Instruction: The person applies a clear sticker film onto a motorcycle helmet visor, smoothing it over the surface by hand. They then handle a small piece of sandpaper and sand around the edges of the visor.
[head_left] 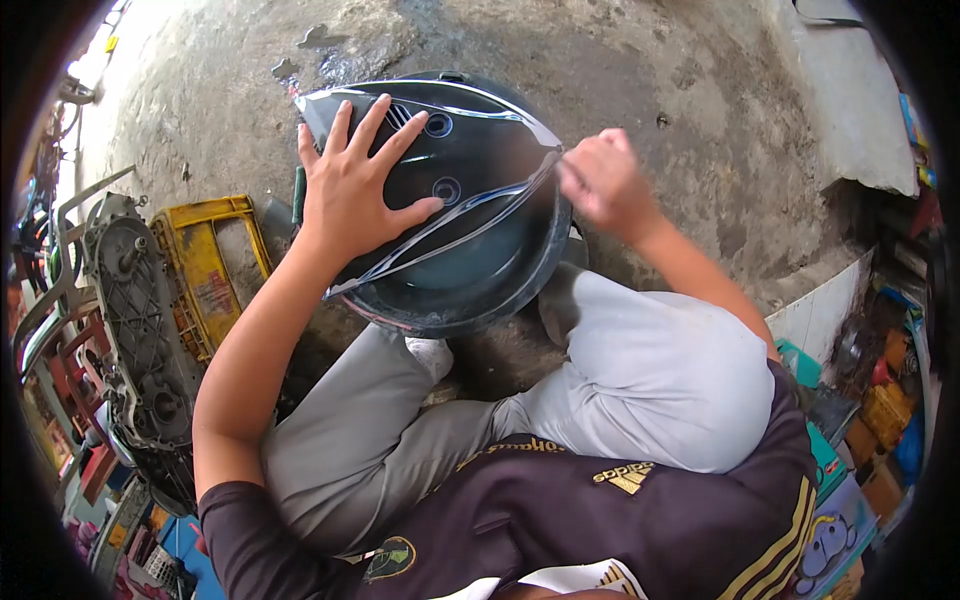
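Note:
A glossy black vehicle body panel [470, 150] with silver and white stripe graphics lies across the rim of a round black basin [545, 265]. Water seems to fill the basin's bottom beneath it. My left hand [350, 185] rests flat on the panel's wide end, fingers spread. At the pointed right end, my right hand [605, 180] is curled and somewhat smeared by motion. Whatever its fingers hold, if anything, is hidden.
Left of the basin stand a yellow plastic crate [215, 270] and a grey metal engine casing [135, 310]. My bent knees [660, 380] flank the basin's near side. Stained concrete floor [680, 120] lies beyond, with a cluttered shelf [880, 400] at right.

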